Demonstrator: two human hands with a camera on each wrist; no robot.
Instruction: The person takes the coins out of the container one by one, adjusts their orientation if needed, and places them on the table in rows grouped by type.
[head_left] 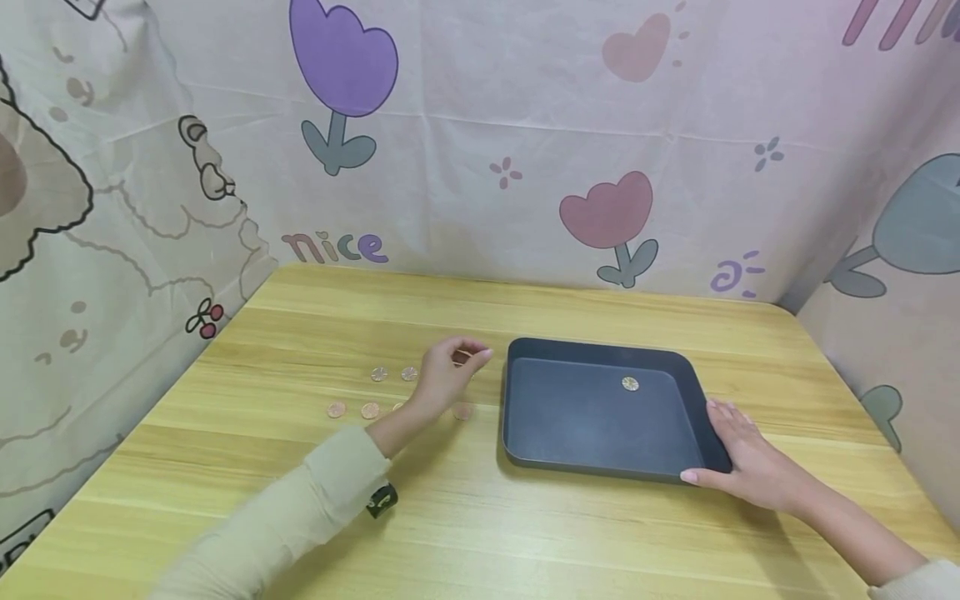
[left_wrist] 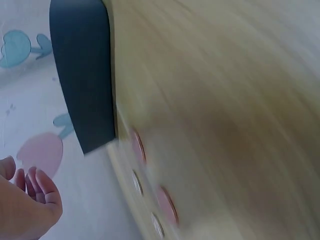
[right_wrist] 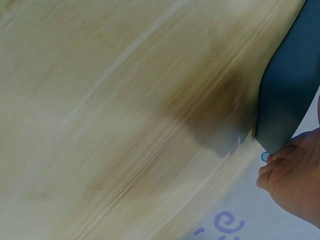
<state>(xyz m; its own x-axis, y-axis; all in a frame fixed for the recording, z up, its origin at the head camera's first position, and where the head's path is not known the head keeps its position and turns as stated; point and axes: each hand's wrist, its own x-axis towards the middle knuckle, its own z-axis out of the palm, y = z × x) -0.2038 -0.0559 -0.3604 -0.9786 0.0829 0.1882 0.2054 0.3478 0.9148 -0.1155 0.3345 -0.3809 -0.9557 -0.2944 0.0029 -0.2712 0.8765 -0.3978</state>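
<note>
My left hand point(head_left: 444, 379) hovers above the table just left of a dark grey baking tray point(head_left: 592, 417). Its fingers are loosely bent, thumb tip near the index fingertip, and no coin shows between them. Beneath and left of it lie several coins in two rows: silvery ones such as this coin point(head_left: 379, 374) at the back, coppery ones such as this coin point(head_left: 337, 409) in front. The hand hides part of both rows. One coin point(head_left: 630, 383) sits inside the tray. My right hand point(head_left: 757, 462) rests against the tray's front right corner, fingers extended along the right side, thumb at the front.
The tray stands flat on a light wood-grain table point(head_left: 480, 542). A printed cloth point(head_left: 465, 200) hangs behind the table and along both sides. Under my left sleeve a black wrist device point(head_left: 382, 500) shows.
</note>
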